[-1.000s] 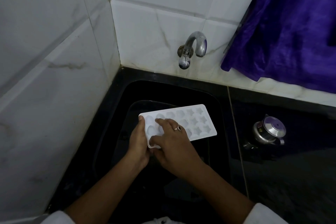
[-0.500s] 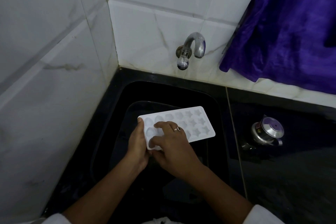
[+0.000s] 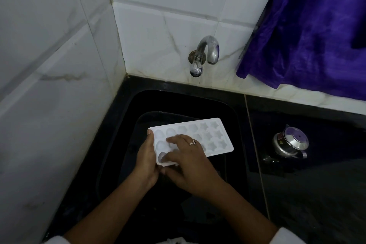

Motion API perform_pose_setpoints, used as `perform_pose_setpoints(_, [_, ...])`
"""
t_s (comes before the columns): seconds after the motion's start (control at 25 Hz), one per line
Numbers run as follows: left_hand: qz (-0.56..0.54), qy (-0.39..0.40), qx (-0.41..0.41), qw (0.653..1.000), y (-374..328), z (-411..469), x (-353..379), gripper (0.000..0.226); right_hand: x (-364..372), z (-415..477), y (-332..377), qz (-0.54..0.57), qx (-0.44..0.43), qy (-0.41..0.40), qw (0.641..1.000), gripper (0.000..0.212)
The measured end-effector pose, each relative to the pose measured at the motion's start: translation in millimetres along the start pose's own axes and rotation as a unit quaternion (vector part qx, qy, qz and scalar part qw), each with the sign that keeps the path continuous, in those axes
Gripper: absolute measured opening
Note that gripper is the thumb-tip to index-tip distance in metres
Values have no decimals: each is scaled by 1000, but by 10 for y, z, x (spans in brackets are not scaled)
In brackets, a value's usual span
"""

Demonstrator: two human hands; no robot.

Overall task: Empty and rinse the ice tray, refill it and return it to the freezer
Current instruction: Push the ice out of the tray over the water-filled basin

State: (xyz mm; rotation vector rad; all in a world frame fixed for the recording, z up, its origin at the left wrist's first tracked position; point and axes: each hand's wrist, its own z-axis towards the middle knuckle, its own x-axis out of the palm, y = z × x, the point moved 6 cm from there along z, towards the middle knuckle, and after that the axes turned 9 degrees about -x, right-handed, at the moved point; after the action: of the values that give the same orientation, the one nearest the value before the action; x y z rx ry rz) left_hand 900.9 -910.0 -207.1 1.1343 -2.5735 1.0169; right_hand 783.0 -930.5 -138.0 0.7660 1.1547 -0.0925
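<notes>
Nearest of all, two white sleeves (image 3: 285, 236) show at the bottom edge, and both forearms reach forward over a black sink (image 3: 235, 109) sunk into a dark worktop (image 3: 316, 194). The left hand (image 3: 146, 162) grasps the near left end of a white ice tray (image 3: 213, 137), with its thumb laid along the tray's left rim and the rest of the hand wrapped beneath. The right hand (image 3: 191, 166), which wears a ring (image 3: 193, 142), lies on top of the same end, its fingers (image 3: 174, 138) spread almost straight and released, pressing on the rounded cavities; its thumb sits at the tray's near edge. The tray is held roughly level above the sink basin, cavities facing up, its far end with the star-shaped cavities pointing right and free of both hands. Whether the cavities hold ice or water I cannot tell. To the right, well apart from the tray, a small steel pot (image 3: 290, 143) with a lid stands on the worktop. Farther back, a curved metal tap (image 3: 205, 53) juts from the white tiled wall (image 3: 158, 35) above the sink, and a purple cloth (image 3: 309, 35) hangs down at the upper right
</notes>
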Motion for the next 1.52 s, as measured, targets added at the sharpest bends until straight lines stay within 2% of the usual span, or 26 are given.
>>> perform_pose_setpoints(0.04, [1, 4, -1, 1000, -11, -6, -19, 67, -100, -27, -96, 62, 20, -13, 998, 27])
perform_pose_setpoints(0.08, [-3, 8, -1, 1000, -30, -11, -39, 64, -220, -73, -240, 66, 32, -35, 997, 35])
perform_pose_setpoints(0.12, [-9, 8, -3, 1000, -57, -4, -73, 61, -352, -131, -402, 18, 35, -44, 998, 49])
perform_pose_setpoints(0.2, [-11, 11, -8, 1000, -137, 19, -143, 54, -509, -286, -747, -75, 48, 1, 996, 76])
perform_pose_setpoints(0.24, [-9, 13, -16, 1000, -178, 20, -163, 52, -542, -365, -876, -78, 51, 24, 995, 79])
perform_pose_setpoints(0.32, [-2, 4, -53, 999, -199, 48, -220, 51, -601, -486, -1016, -22, 46, 5, 999, 61])
perform_pose_setpoints(0.44, [3, -5, -127, 992, -166, 107, -253, 51, -712, -505, -1043, 72, 81, -87, 990, 31])
perform_pose_setpoints(0.56, [72, 1, -118, 990, -248, 191, -222, 56, -794, -444, -1084, 133, 129, -132, 974, 19])
perform_pose_setpoints(0.8, [195, 30, -13, 980, -570, 180, 26, 71, -870, -342, -1321, 216, 233, -236, 918, 28])
perform_pose_setpoints(0.96, [212, 37, 53, 975, -755, 99, 117, 51, -914, -230, -1462, 255, 301, -265, 880, 34])
perform_pose_setpoints(1.12, [212, 48, 53, 975, -796, 101, 118, 39, -862, -130, -1545, 279, 374, -214, 858, 32])
perform_pose_setpoints(1.24, [224, 33, 42, 973, -754, 134, 65, 45, -792, -110, -1522, 314, 402, -158, 846, 42])
perform_pose_setpoints(1.32, [232, 21, 33, 972, -716, 151, 51, 56, -797, -90, -1474, 349, 383, -191, 834, 38])
perform_pose_setpoints(1.36, [232, 22, 28, 972, -701, 168, 63, 62, -786, -63, -1432, 392, 367, -219, 815, 38])
perform_pose_setpoints(1.44, [200, 29, 13, 979, -683, 244, 89, 72, -723, 7, -1356, 487, 348, -276, 752, 45])
perform_pose_setpoints(1.52, [124, 57, -29, 990, -678, 301, 134, 77, -688, 31, -1354, 513, 339, -338, 712, 53])
